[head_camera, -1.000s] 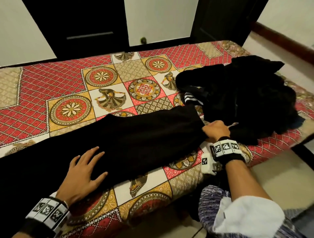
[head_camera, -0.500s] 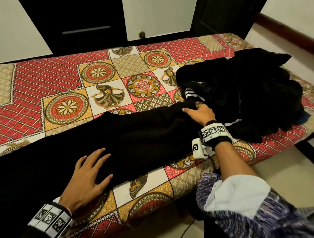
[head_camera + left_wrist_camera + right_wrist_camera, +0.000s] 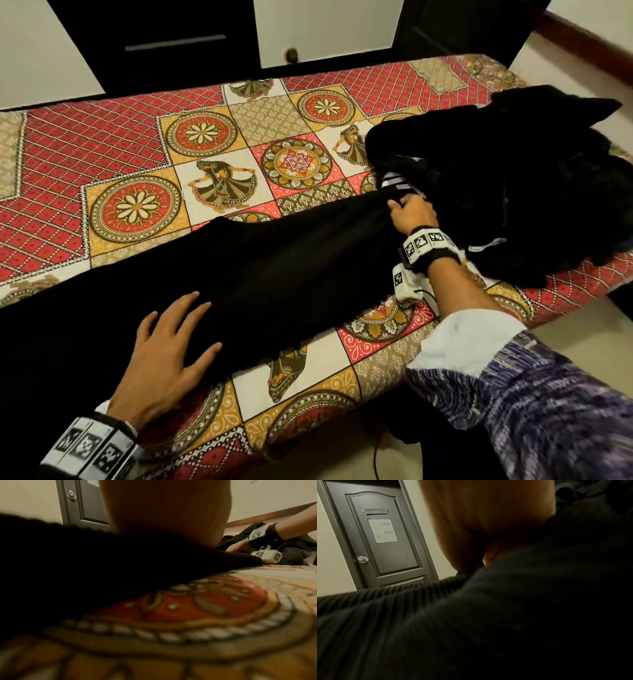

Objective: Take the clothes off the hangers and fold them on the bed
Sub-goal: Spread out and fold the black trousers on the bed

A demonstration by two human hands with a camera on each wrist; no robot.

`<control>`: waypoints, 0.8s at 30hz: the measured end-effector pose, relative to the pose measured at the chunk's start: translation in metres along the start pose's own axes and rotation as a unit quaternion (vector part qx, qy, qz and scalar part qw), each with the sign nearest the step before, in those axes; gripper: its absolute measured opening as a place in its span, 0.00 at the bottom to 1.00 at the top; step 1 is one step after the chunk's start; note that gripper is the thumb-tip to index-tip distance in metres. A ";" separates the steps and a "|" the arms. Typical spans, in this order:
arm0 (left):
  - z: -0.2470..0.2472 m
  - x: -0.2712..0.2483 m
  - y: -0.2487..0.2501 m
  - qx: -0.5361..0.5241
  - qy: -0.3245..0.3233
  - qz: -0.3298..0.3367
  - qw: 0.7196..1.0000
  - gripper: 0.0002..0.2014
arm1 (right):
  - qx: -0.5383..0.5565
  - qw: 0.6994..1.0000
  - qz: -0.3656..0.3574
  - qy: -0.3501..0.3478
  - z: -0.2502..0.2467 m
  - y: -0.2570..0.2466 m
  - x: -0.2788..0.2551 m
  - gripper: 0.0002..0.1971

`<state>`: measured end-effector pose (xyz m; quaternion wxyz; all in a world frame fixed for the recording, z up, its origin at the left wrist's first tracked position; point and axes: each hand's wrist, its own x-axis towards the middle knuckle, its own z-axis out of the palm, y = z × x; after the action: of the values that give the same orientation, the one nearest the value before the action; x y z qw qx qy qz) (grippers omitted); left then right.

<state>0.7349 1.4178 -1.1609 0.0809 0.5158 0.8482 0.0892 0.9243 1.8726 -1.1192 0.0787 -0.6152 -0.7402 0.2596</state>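
Black garment (image 3: 267,270) lies stretched across patterned bed (image 3: 113,144). Left hand (image 3: 164,363) flat on it, fingers spread. Right hand (image 3: 412,216) pinches its far end, beside heap of dark clothes (image 3: 513,171). Dark door (image 3: 385,545) behind.

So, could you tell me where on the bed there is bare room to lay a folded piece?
Bare bedcover lies beyond the spread black garment, to the far edge, left of the black clothes pile. A narrow strip runs along the near edge between the left hand and right hand. The right end is crowded.
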 end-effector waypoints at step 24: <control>0.014 -0.006 0.004 0.035 -0.005 -0.023 0.999 0.39 | -0.106 0.978 -0.179 0.019 -0.017 0.014 -0.050 0.38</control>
<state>0.7443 1.4152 -1.1729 0.0688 0.4993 0.8619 0.0549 0.9556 1.8314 -1.1009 0.0719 -0.4824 -0.8601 0.1495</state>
